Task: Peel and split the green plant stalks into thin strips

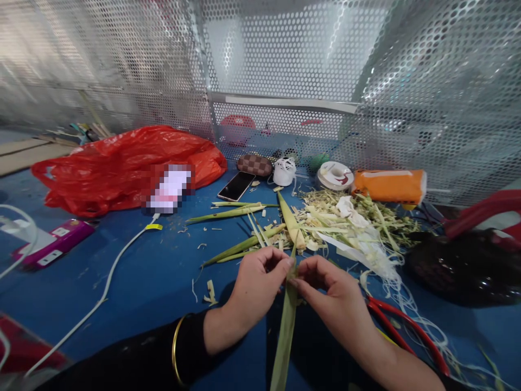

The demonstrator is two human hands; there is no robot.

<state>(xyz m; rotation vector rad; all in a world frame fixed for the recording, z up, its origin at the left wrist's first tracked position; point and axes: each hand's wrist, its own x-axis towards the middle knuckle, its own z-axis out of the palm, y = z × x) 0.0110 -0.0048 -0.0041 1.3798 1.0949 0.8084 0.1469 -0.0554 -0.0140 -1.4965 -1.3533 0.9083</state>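
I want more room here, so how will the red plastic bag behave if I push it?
The red plastic bag will probably crumple, given its creased, thin-looking film. Its glossy surface may feel slippery. Any contents are hidden, so weight is uncertain.

The long narrow green leaf (285, 336) looks matt, the crumpled red bag (118, 168) at far left thin, glossy plastic.

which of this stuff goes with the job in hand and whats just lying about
With the job, going by what's held and nearby:
green leaf strip, pinched by the left hand and right hand
loose leaf pieces
red-handled tool, probably

Apparently just lying about:
red plastic bag
dark-screened phone
checkered case
orange packet
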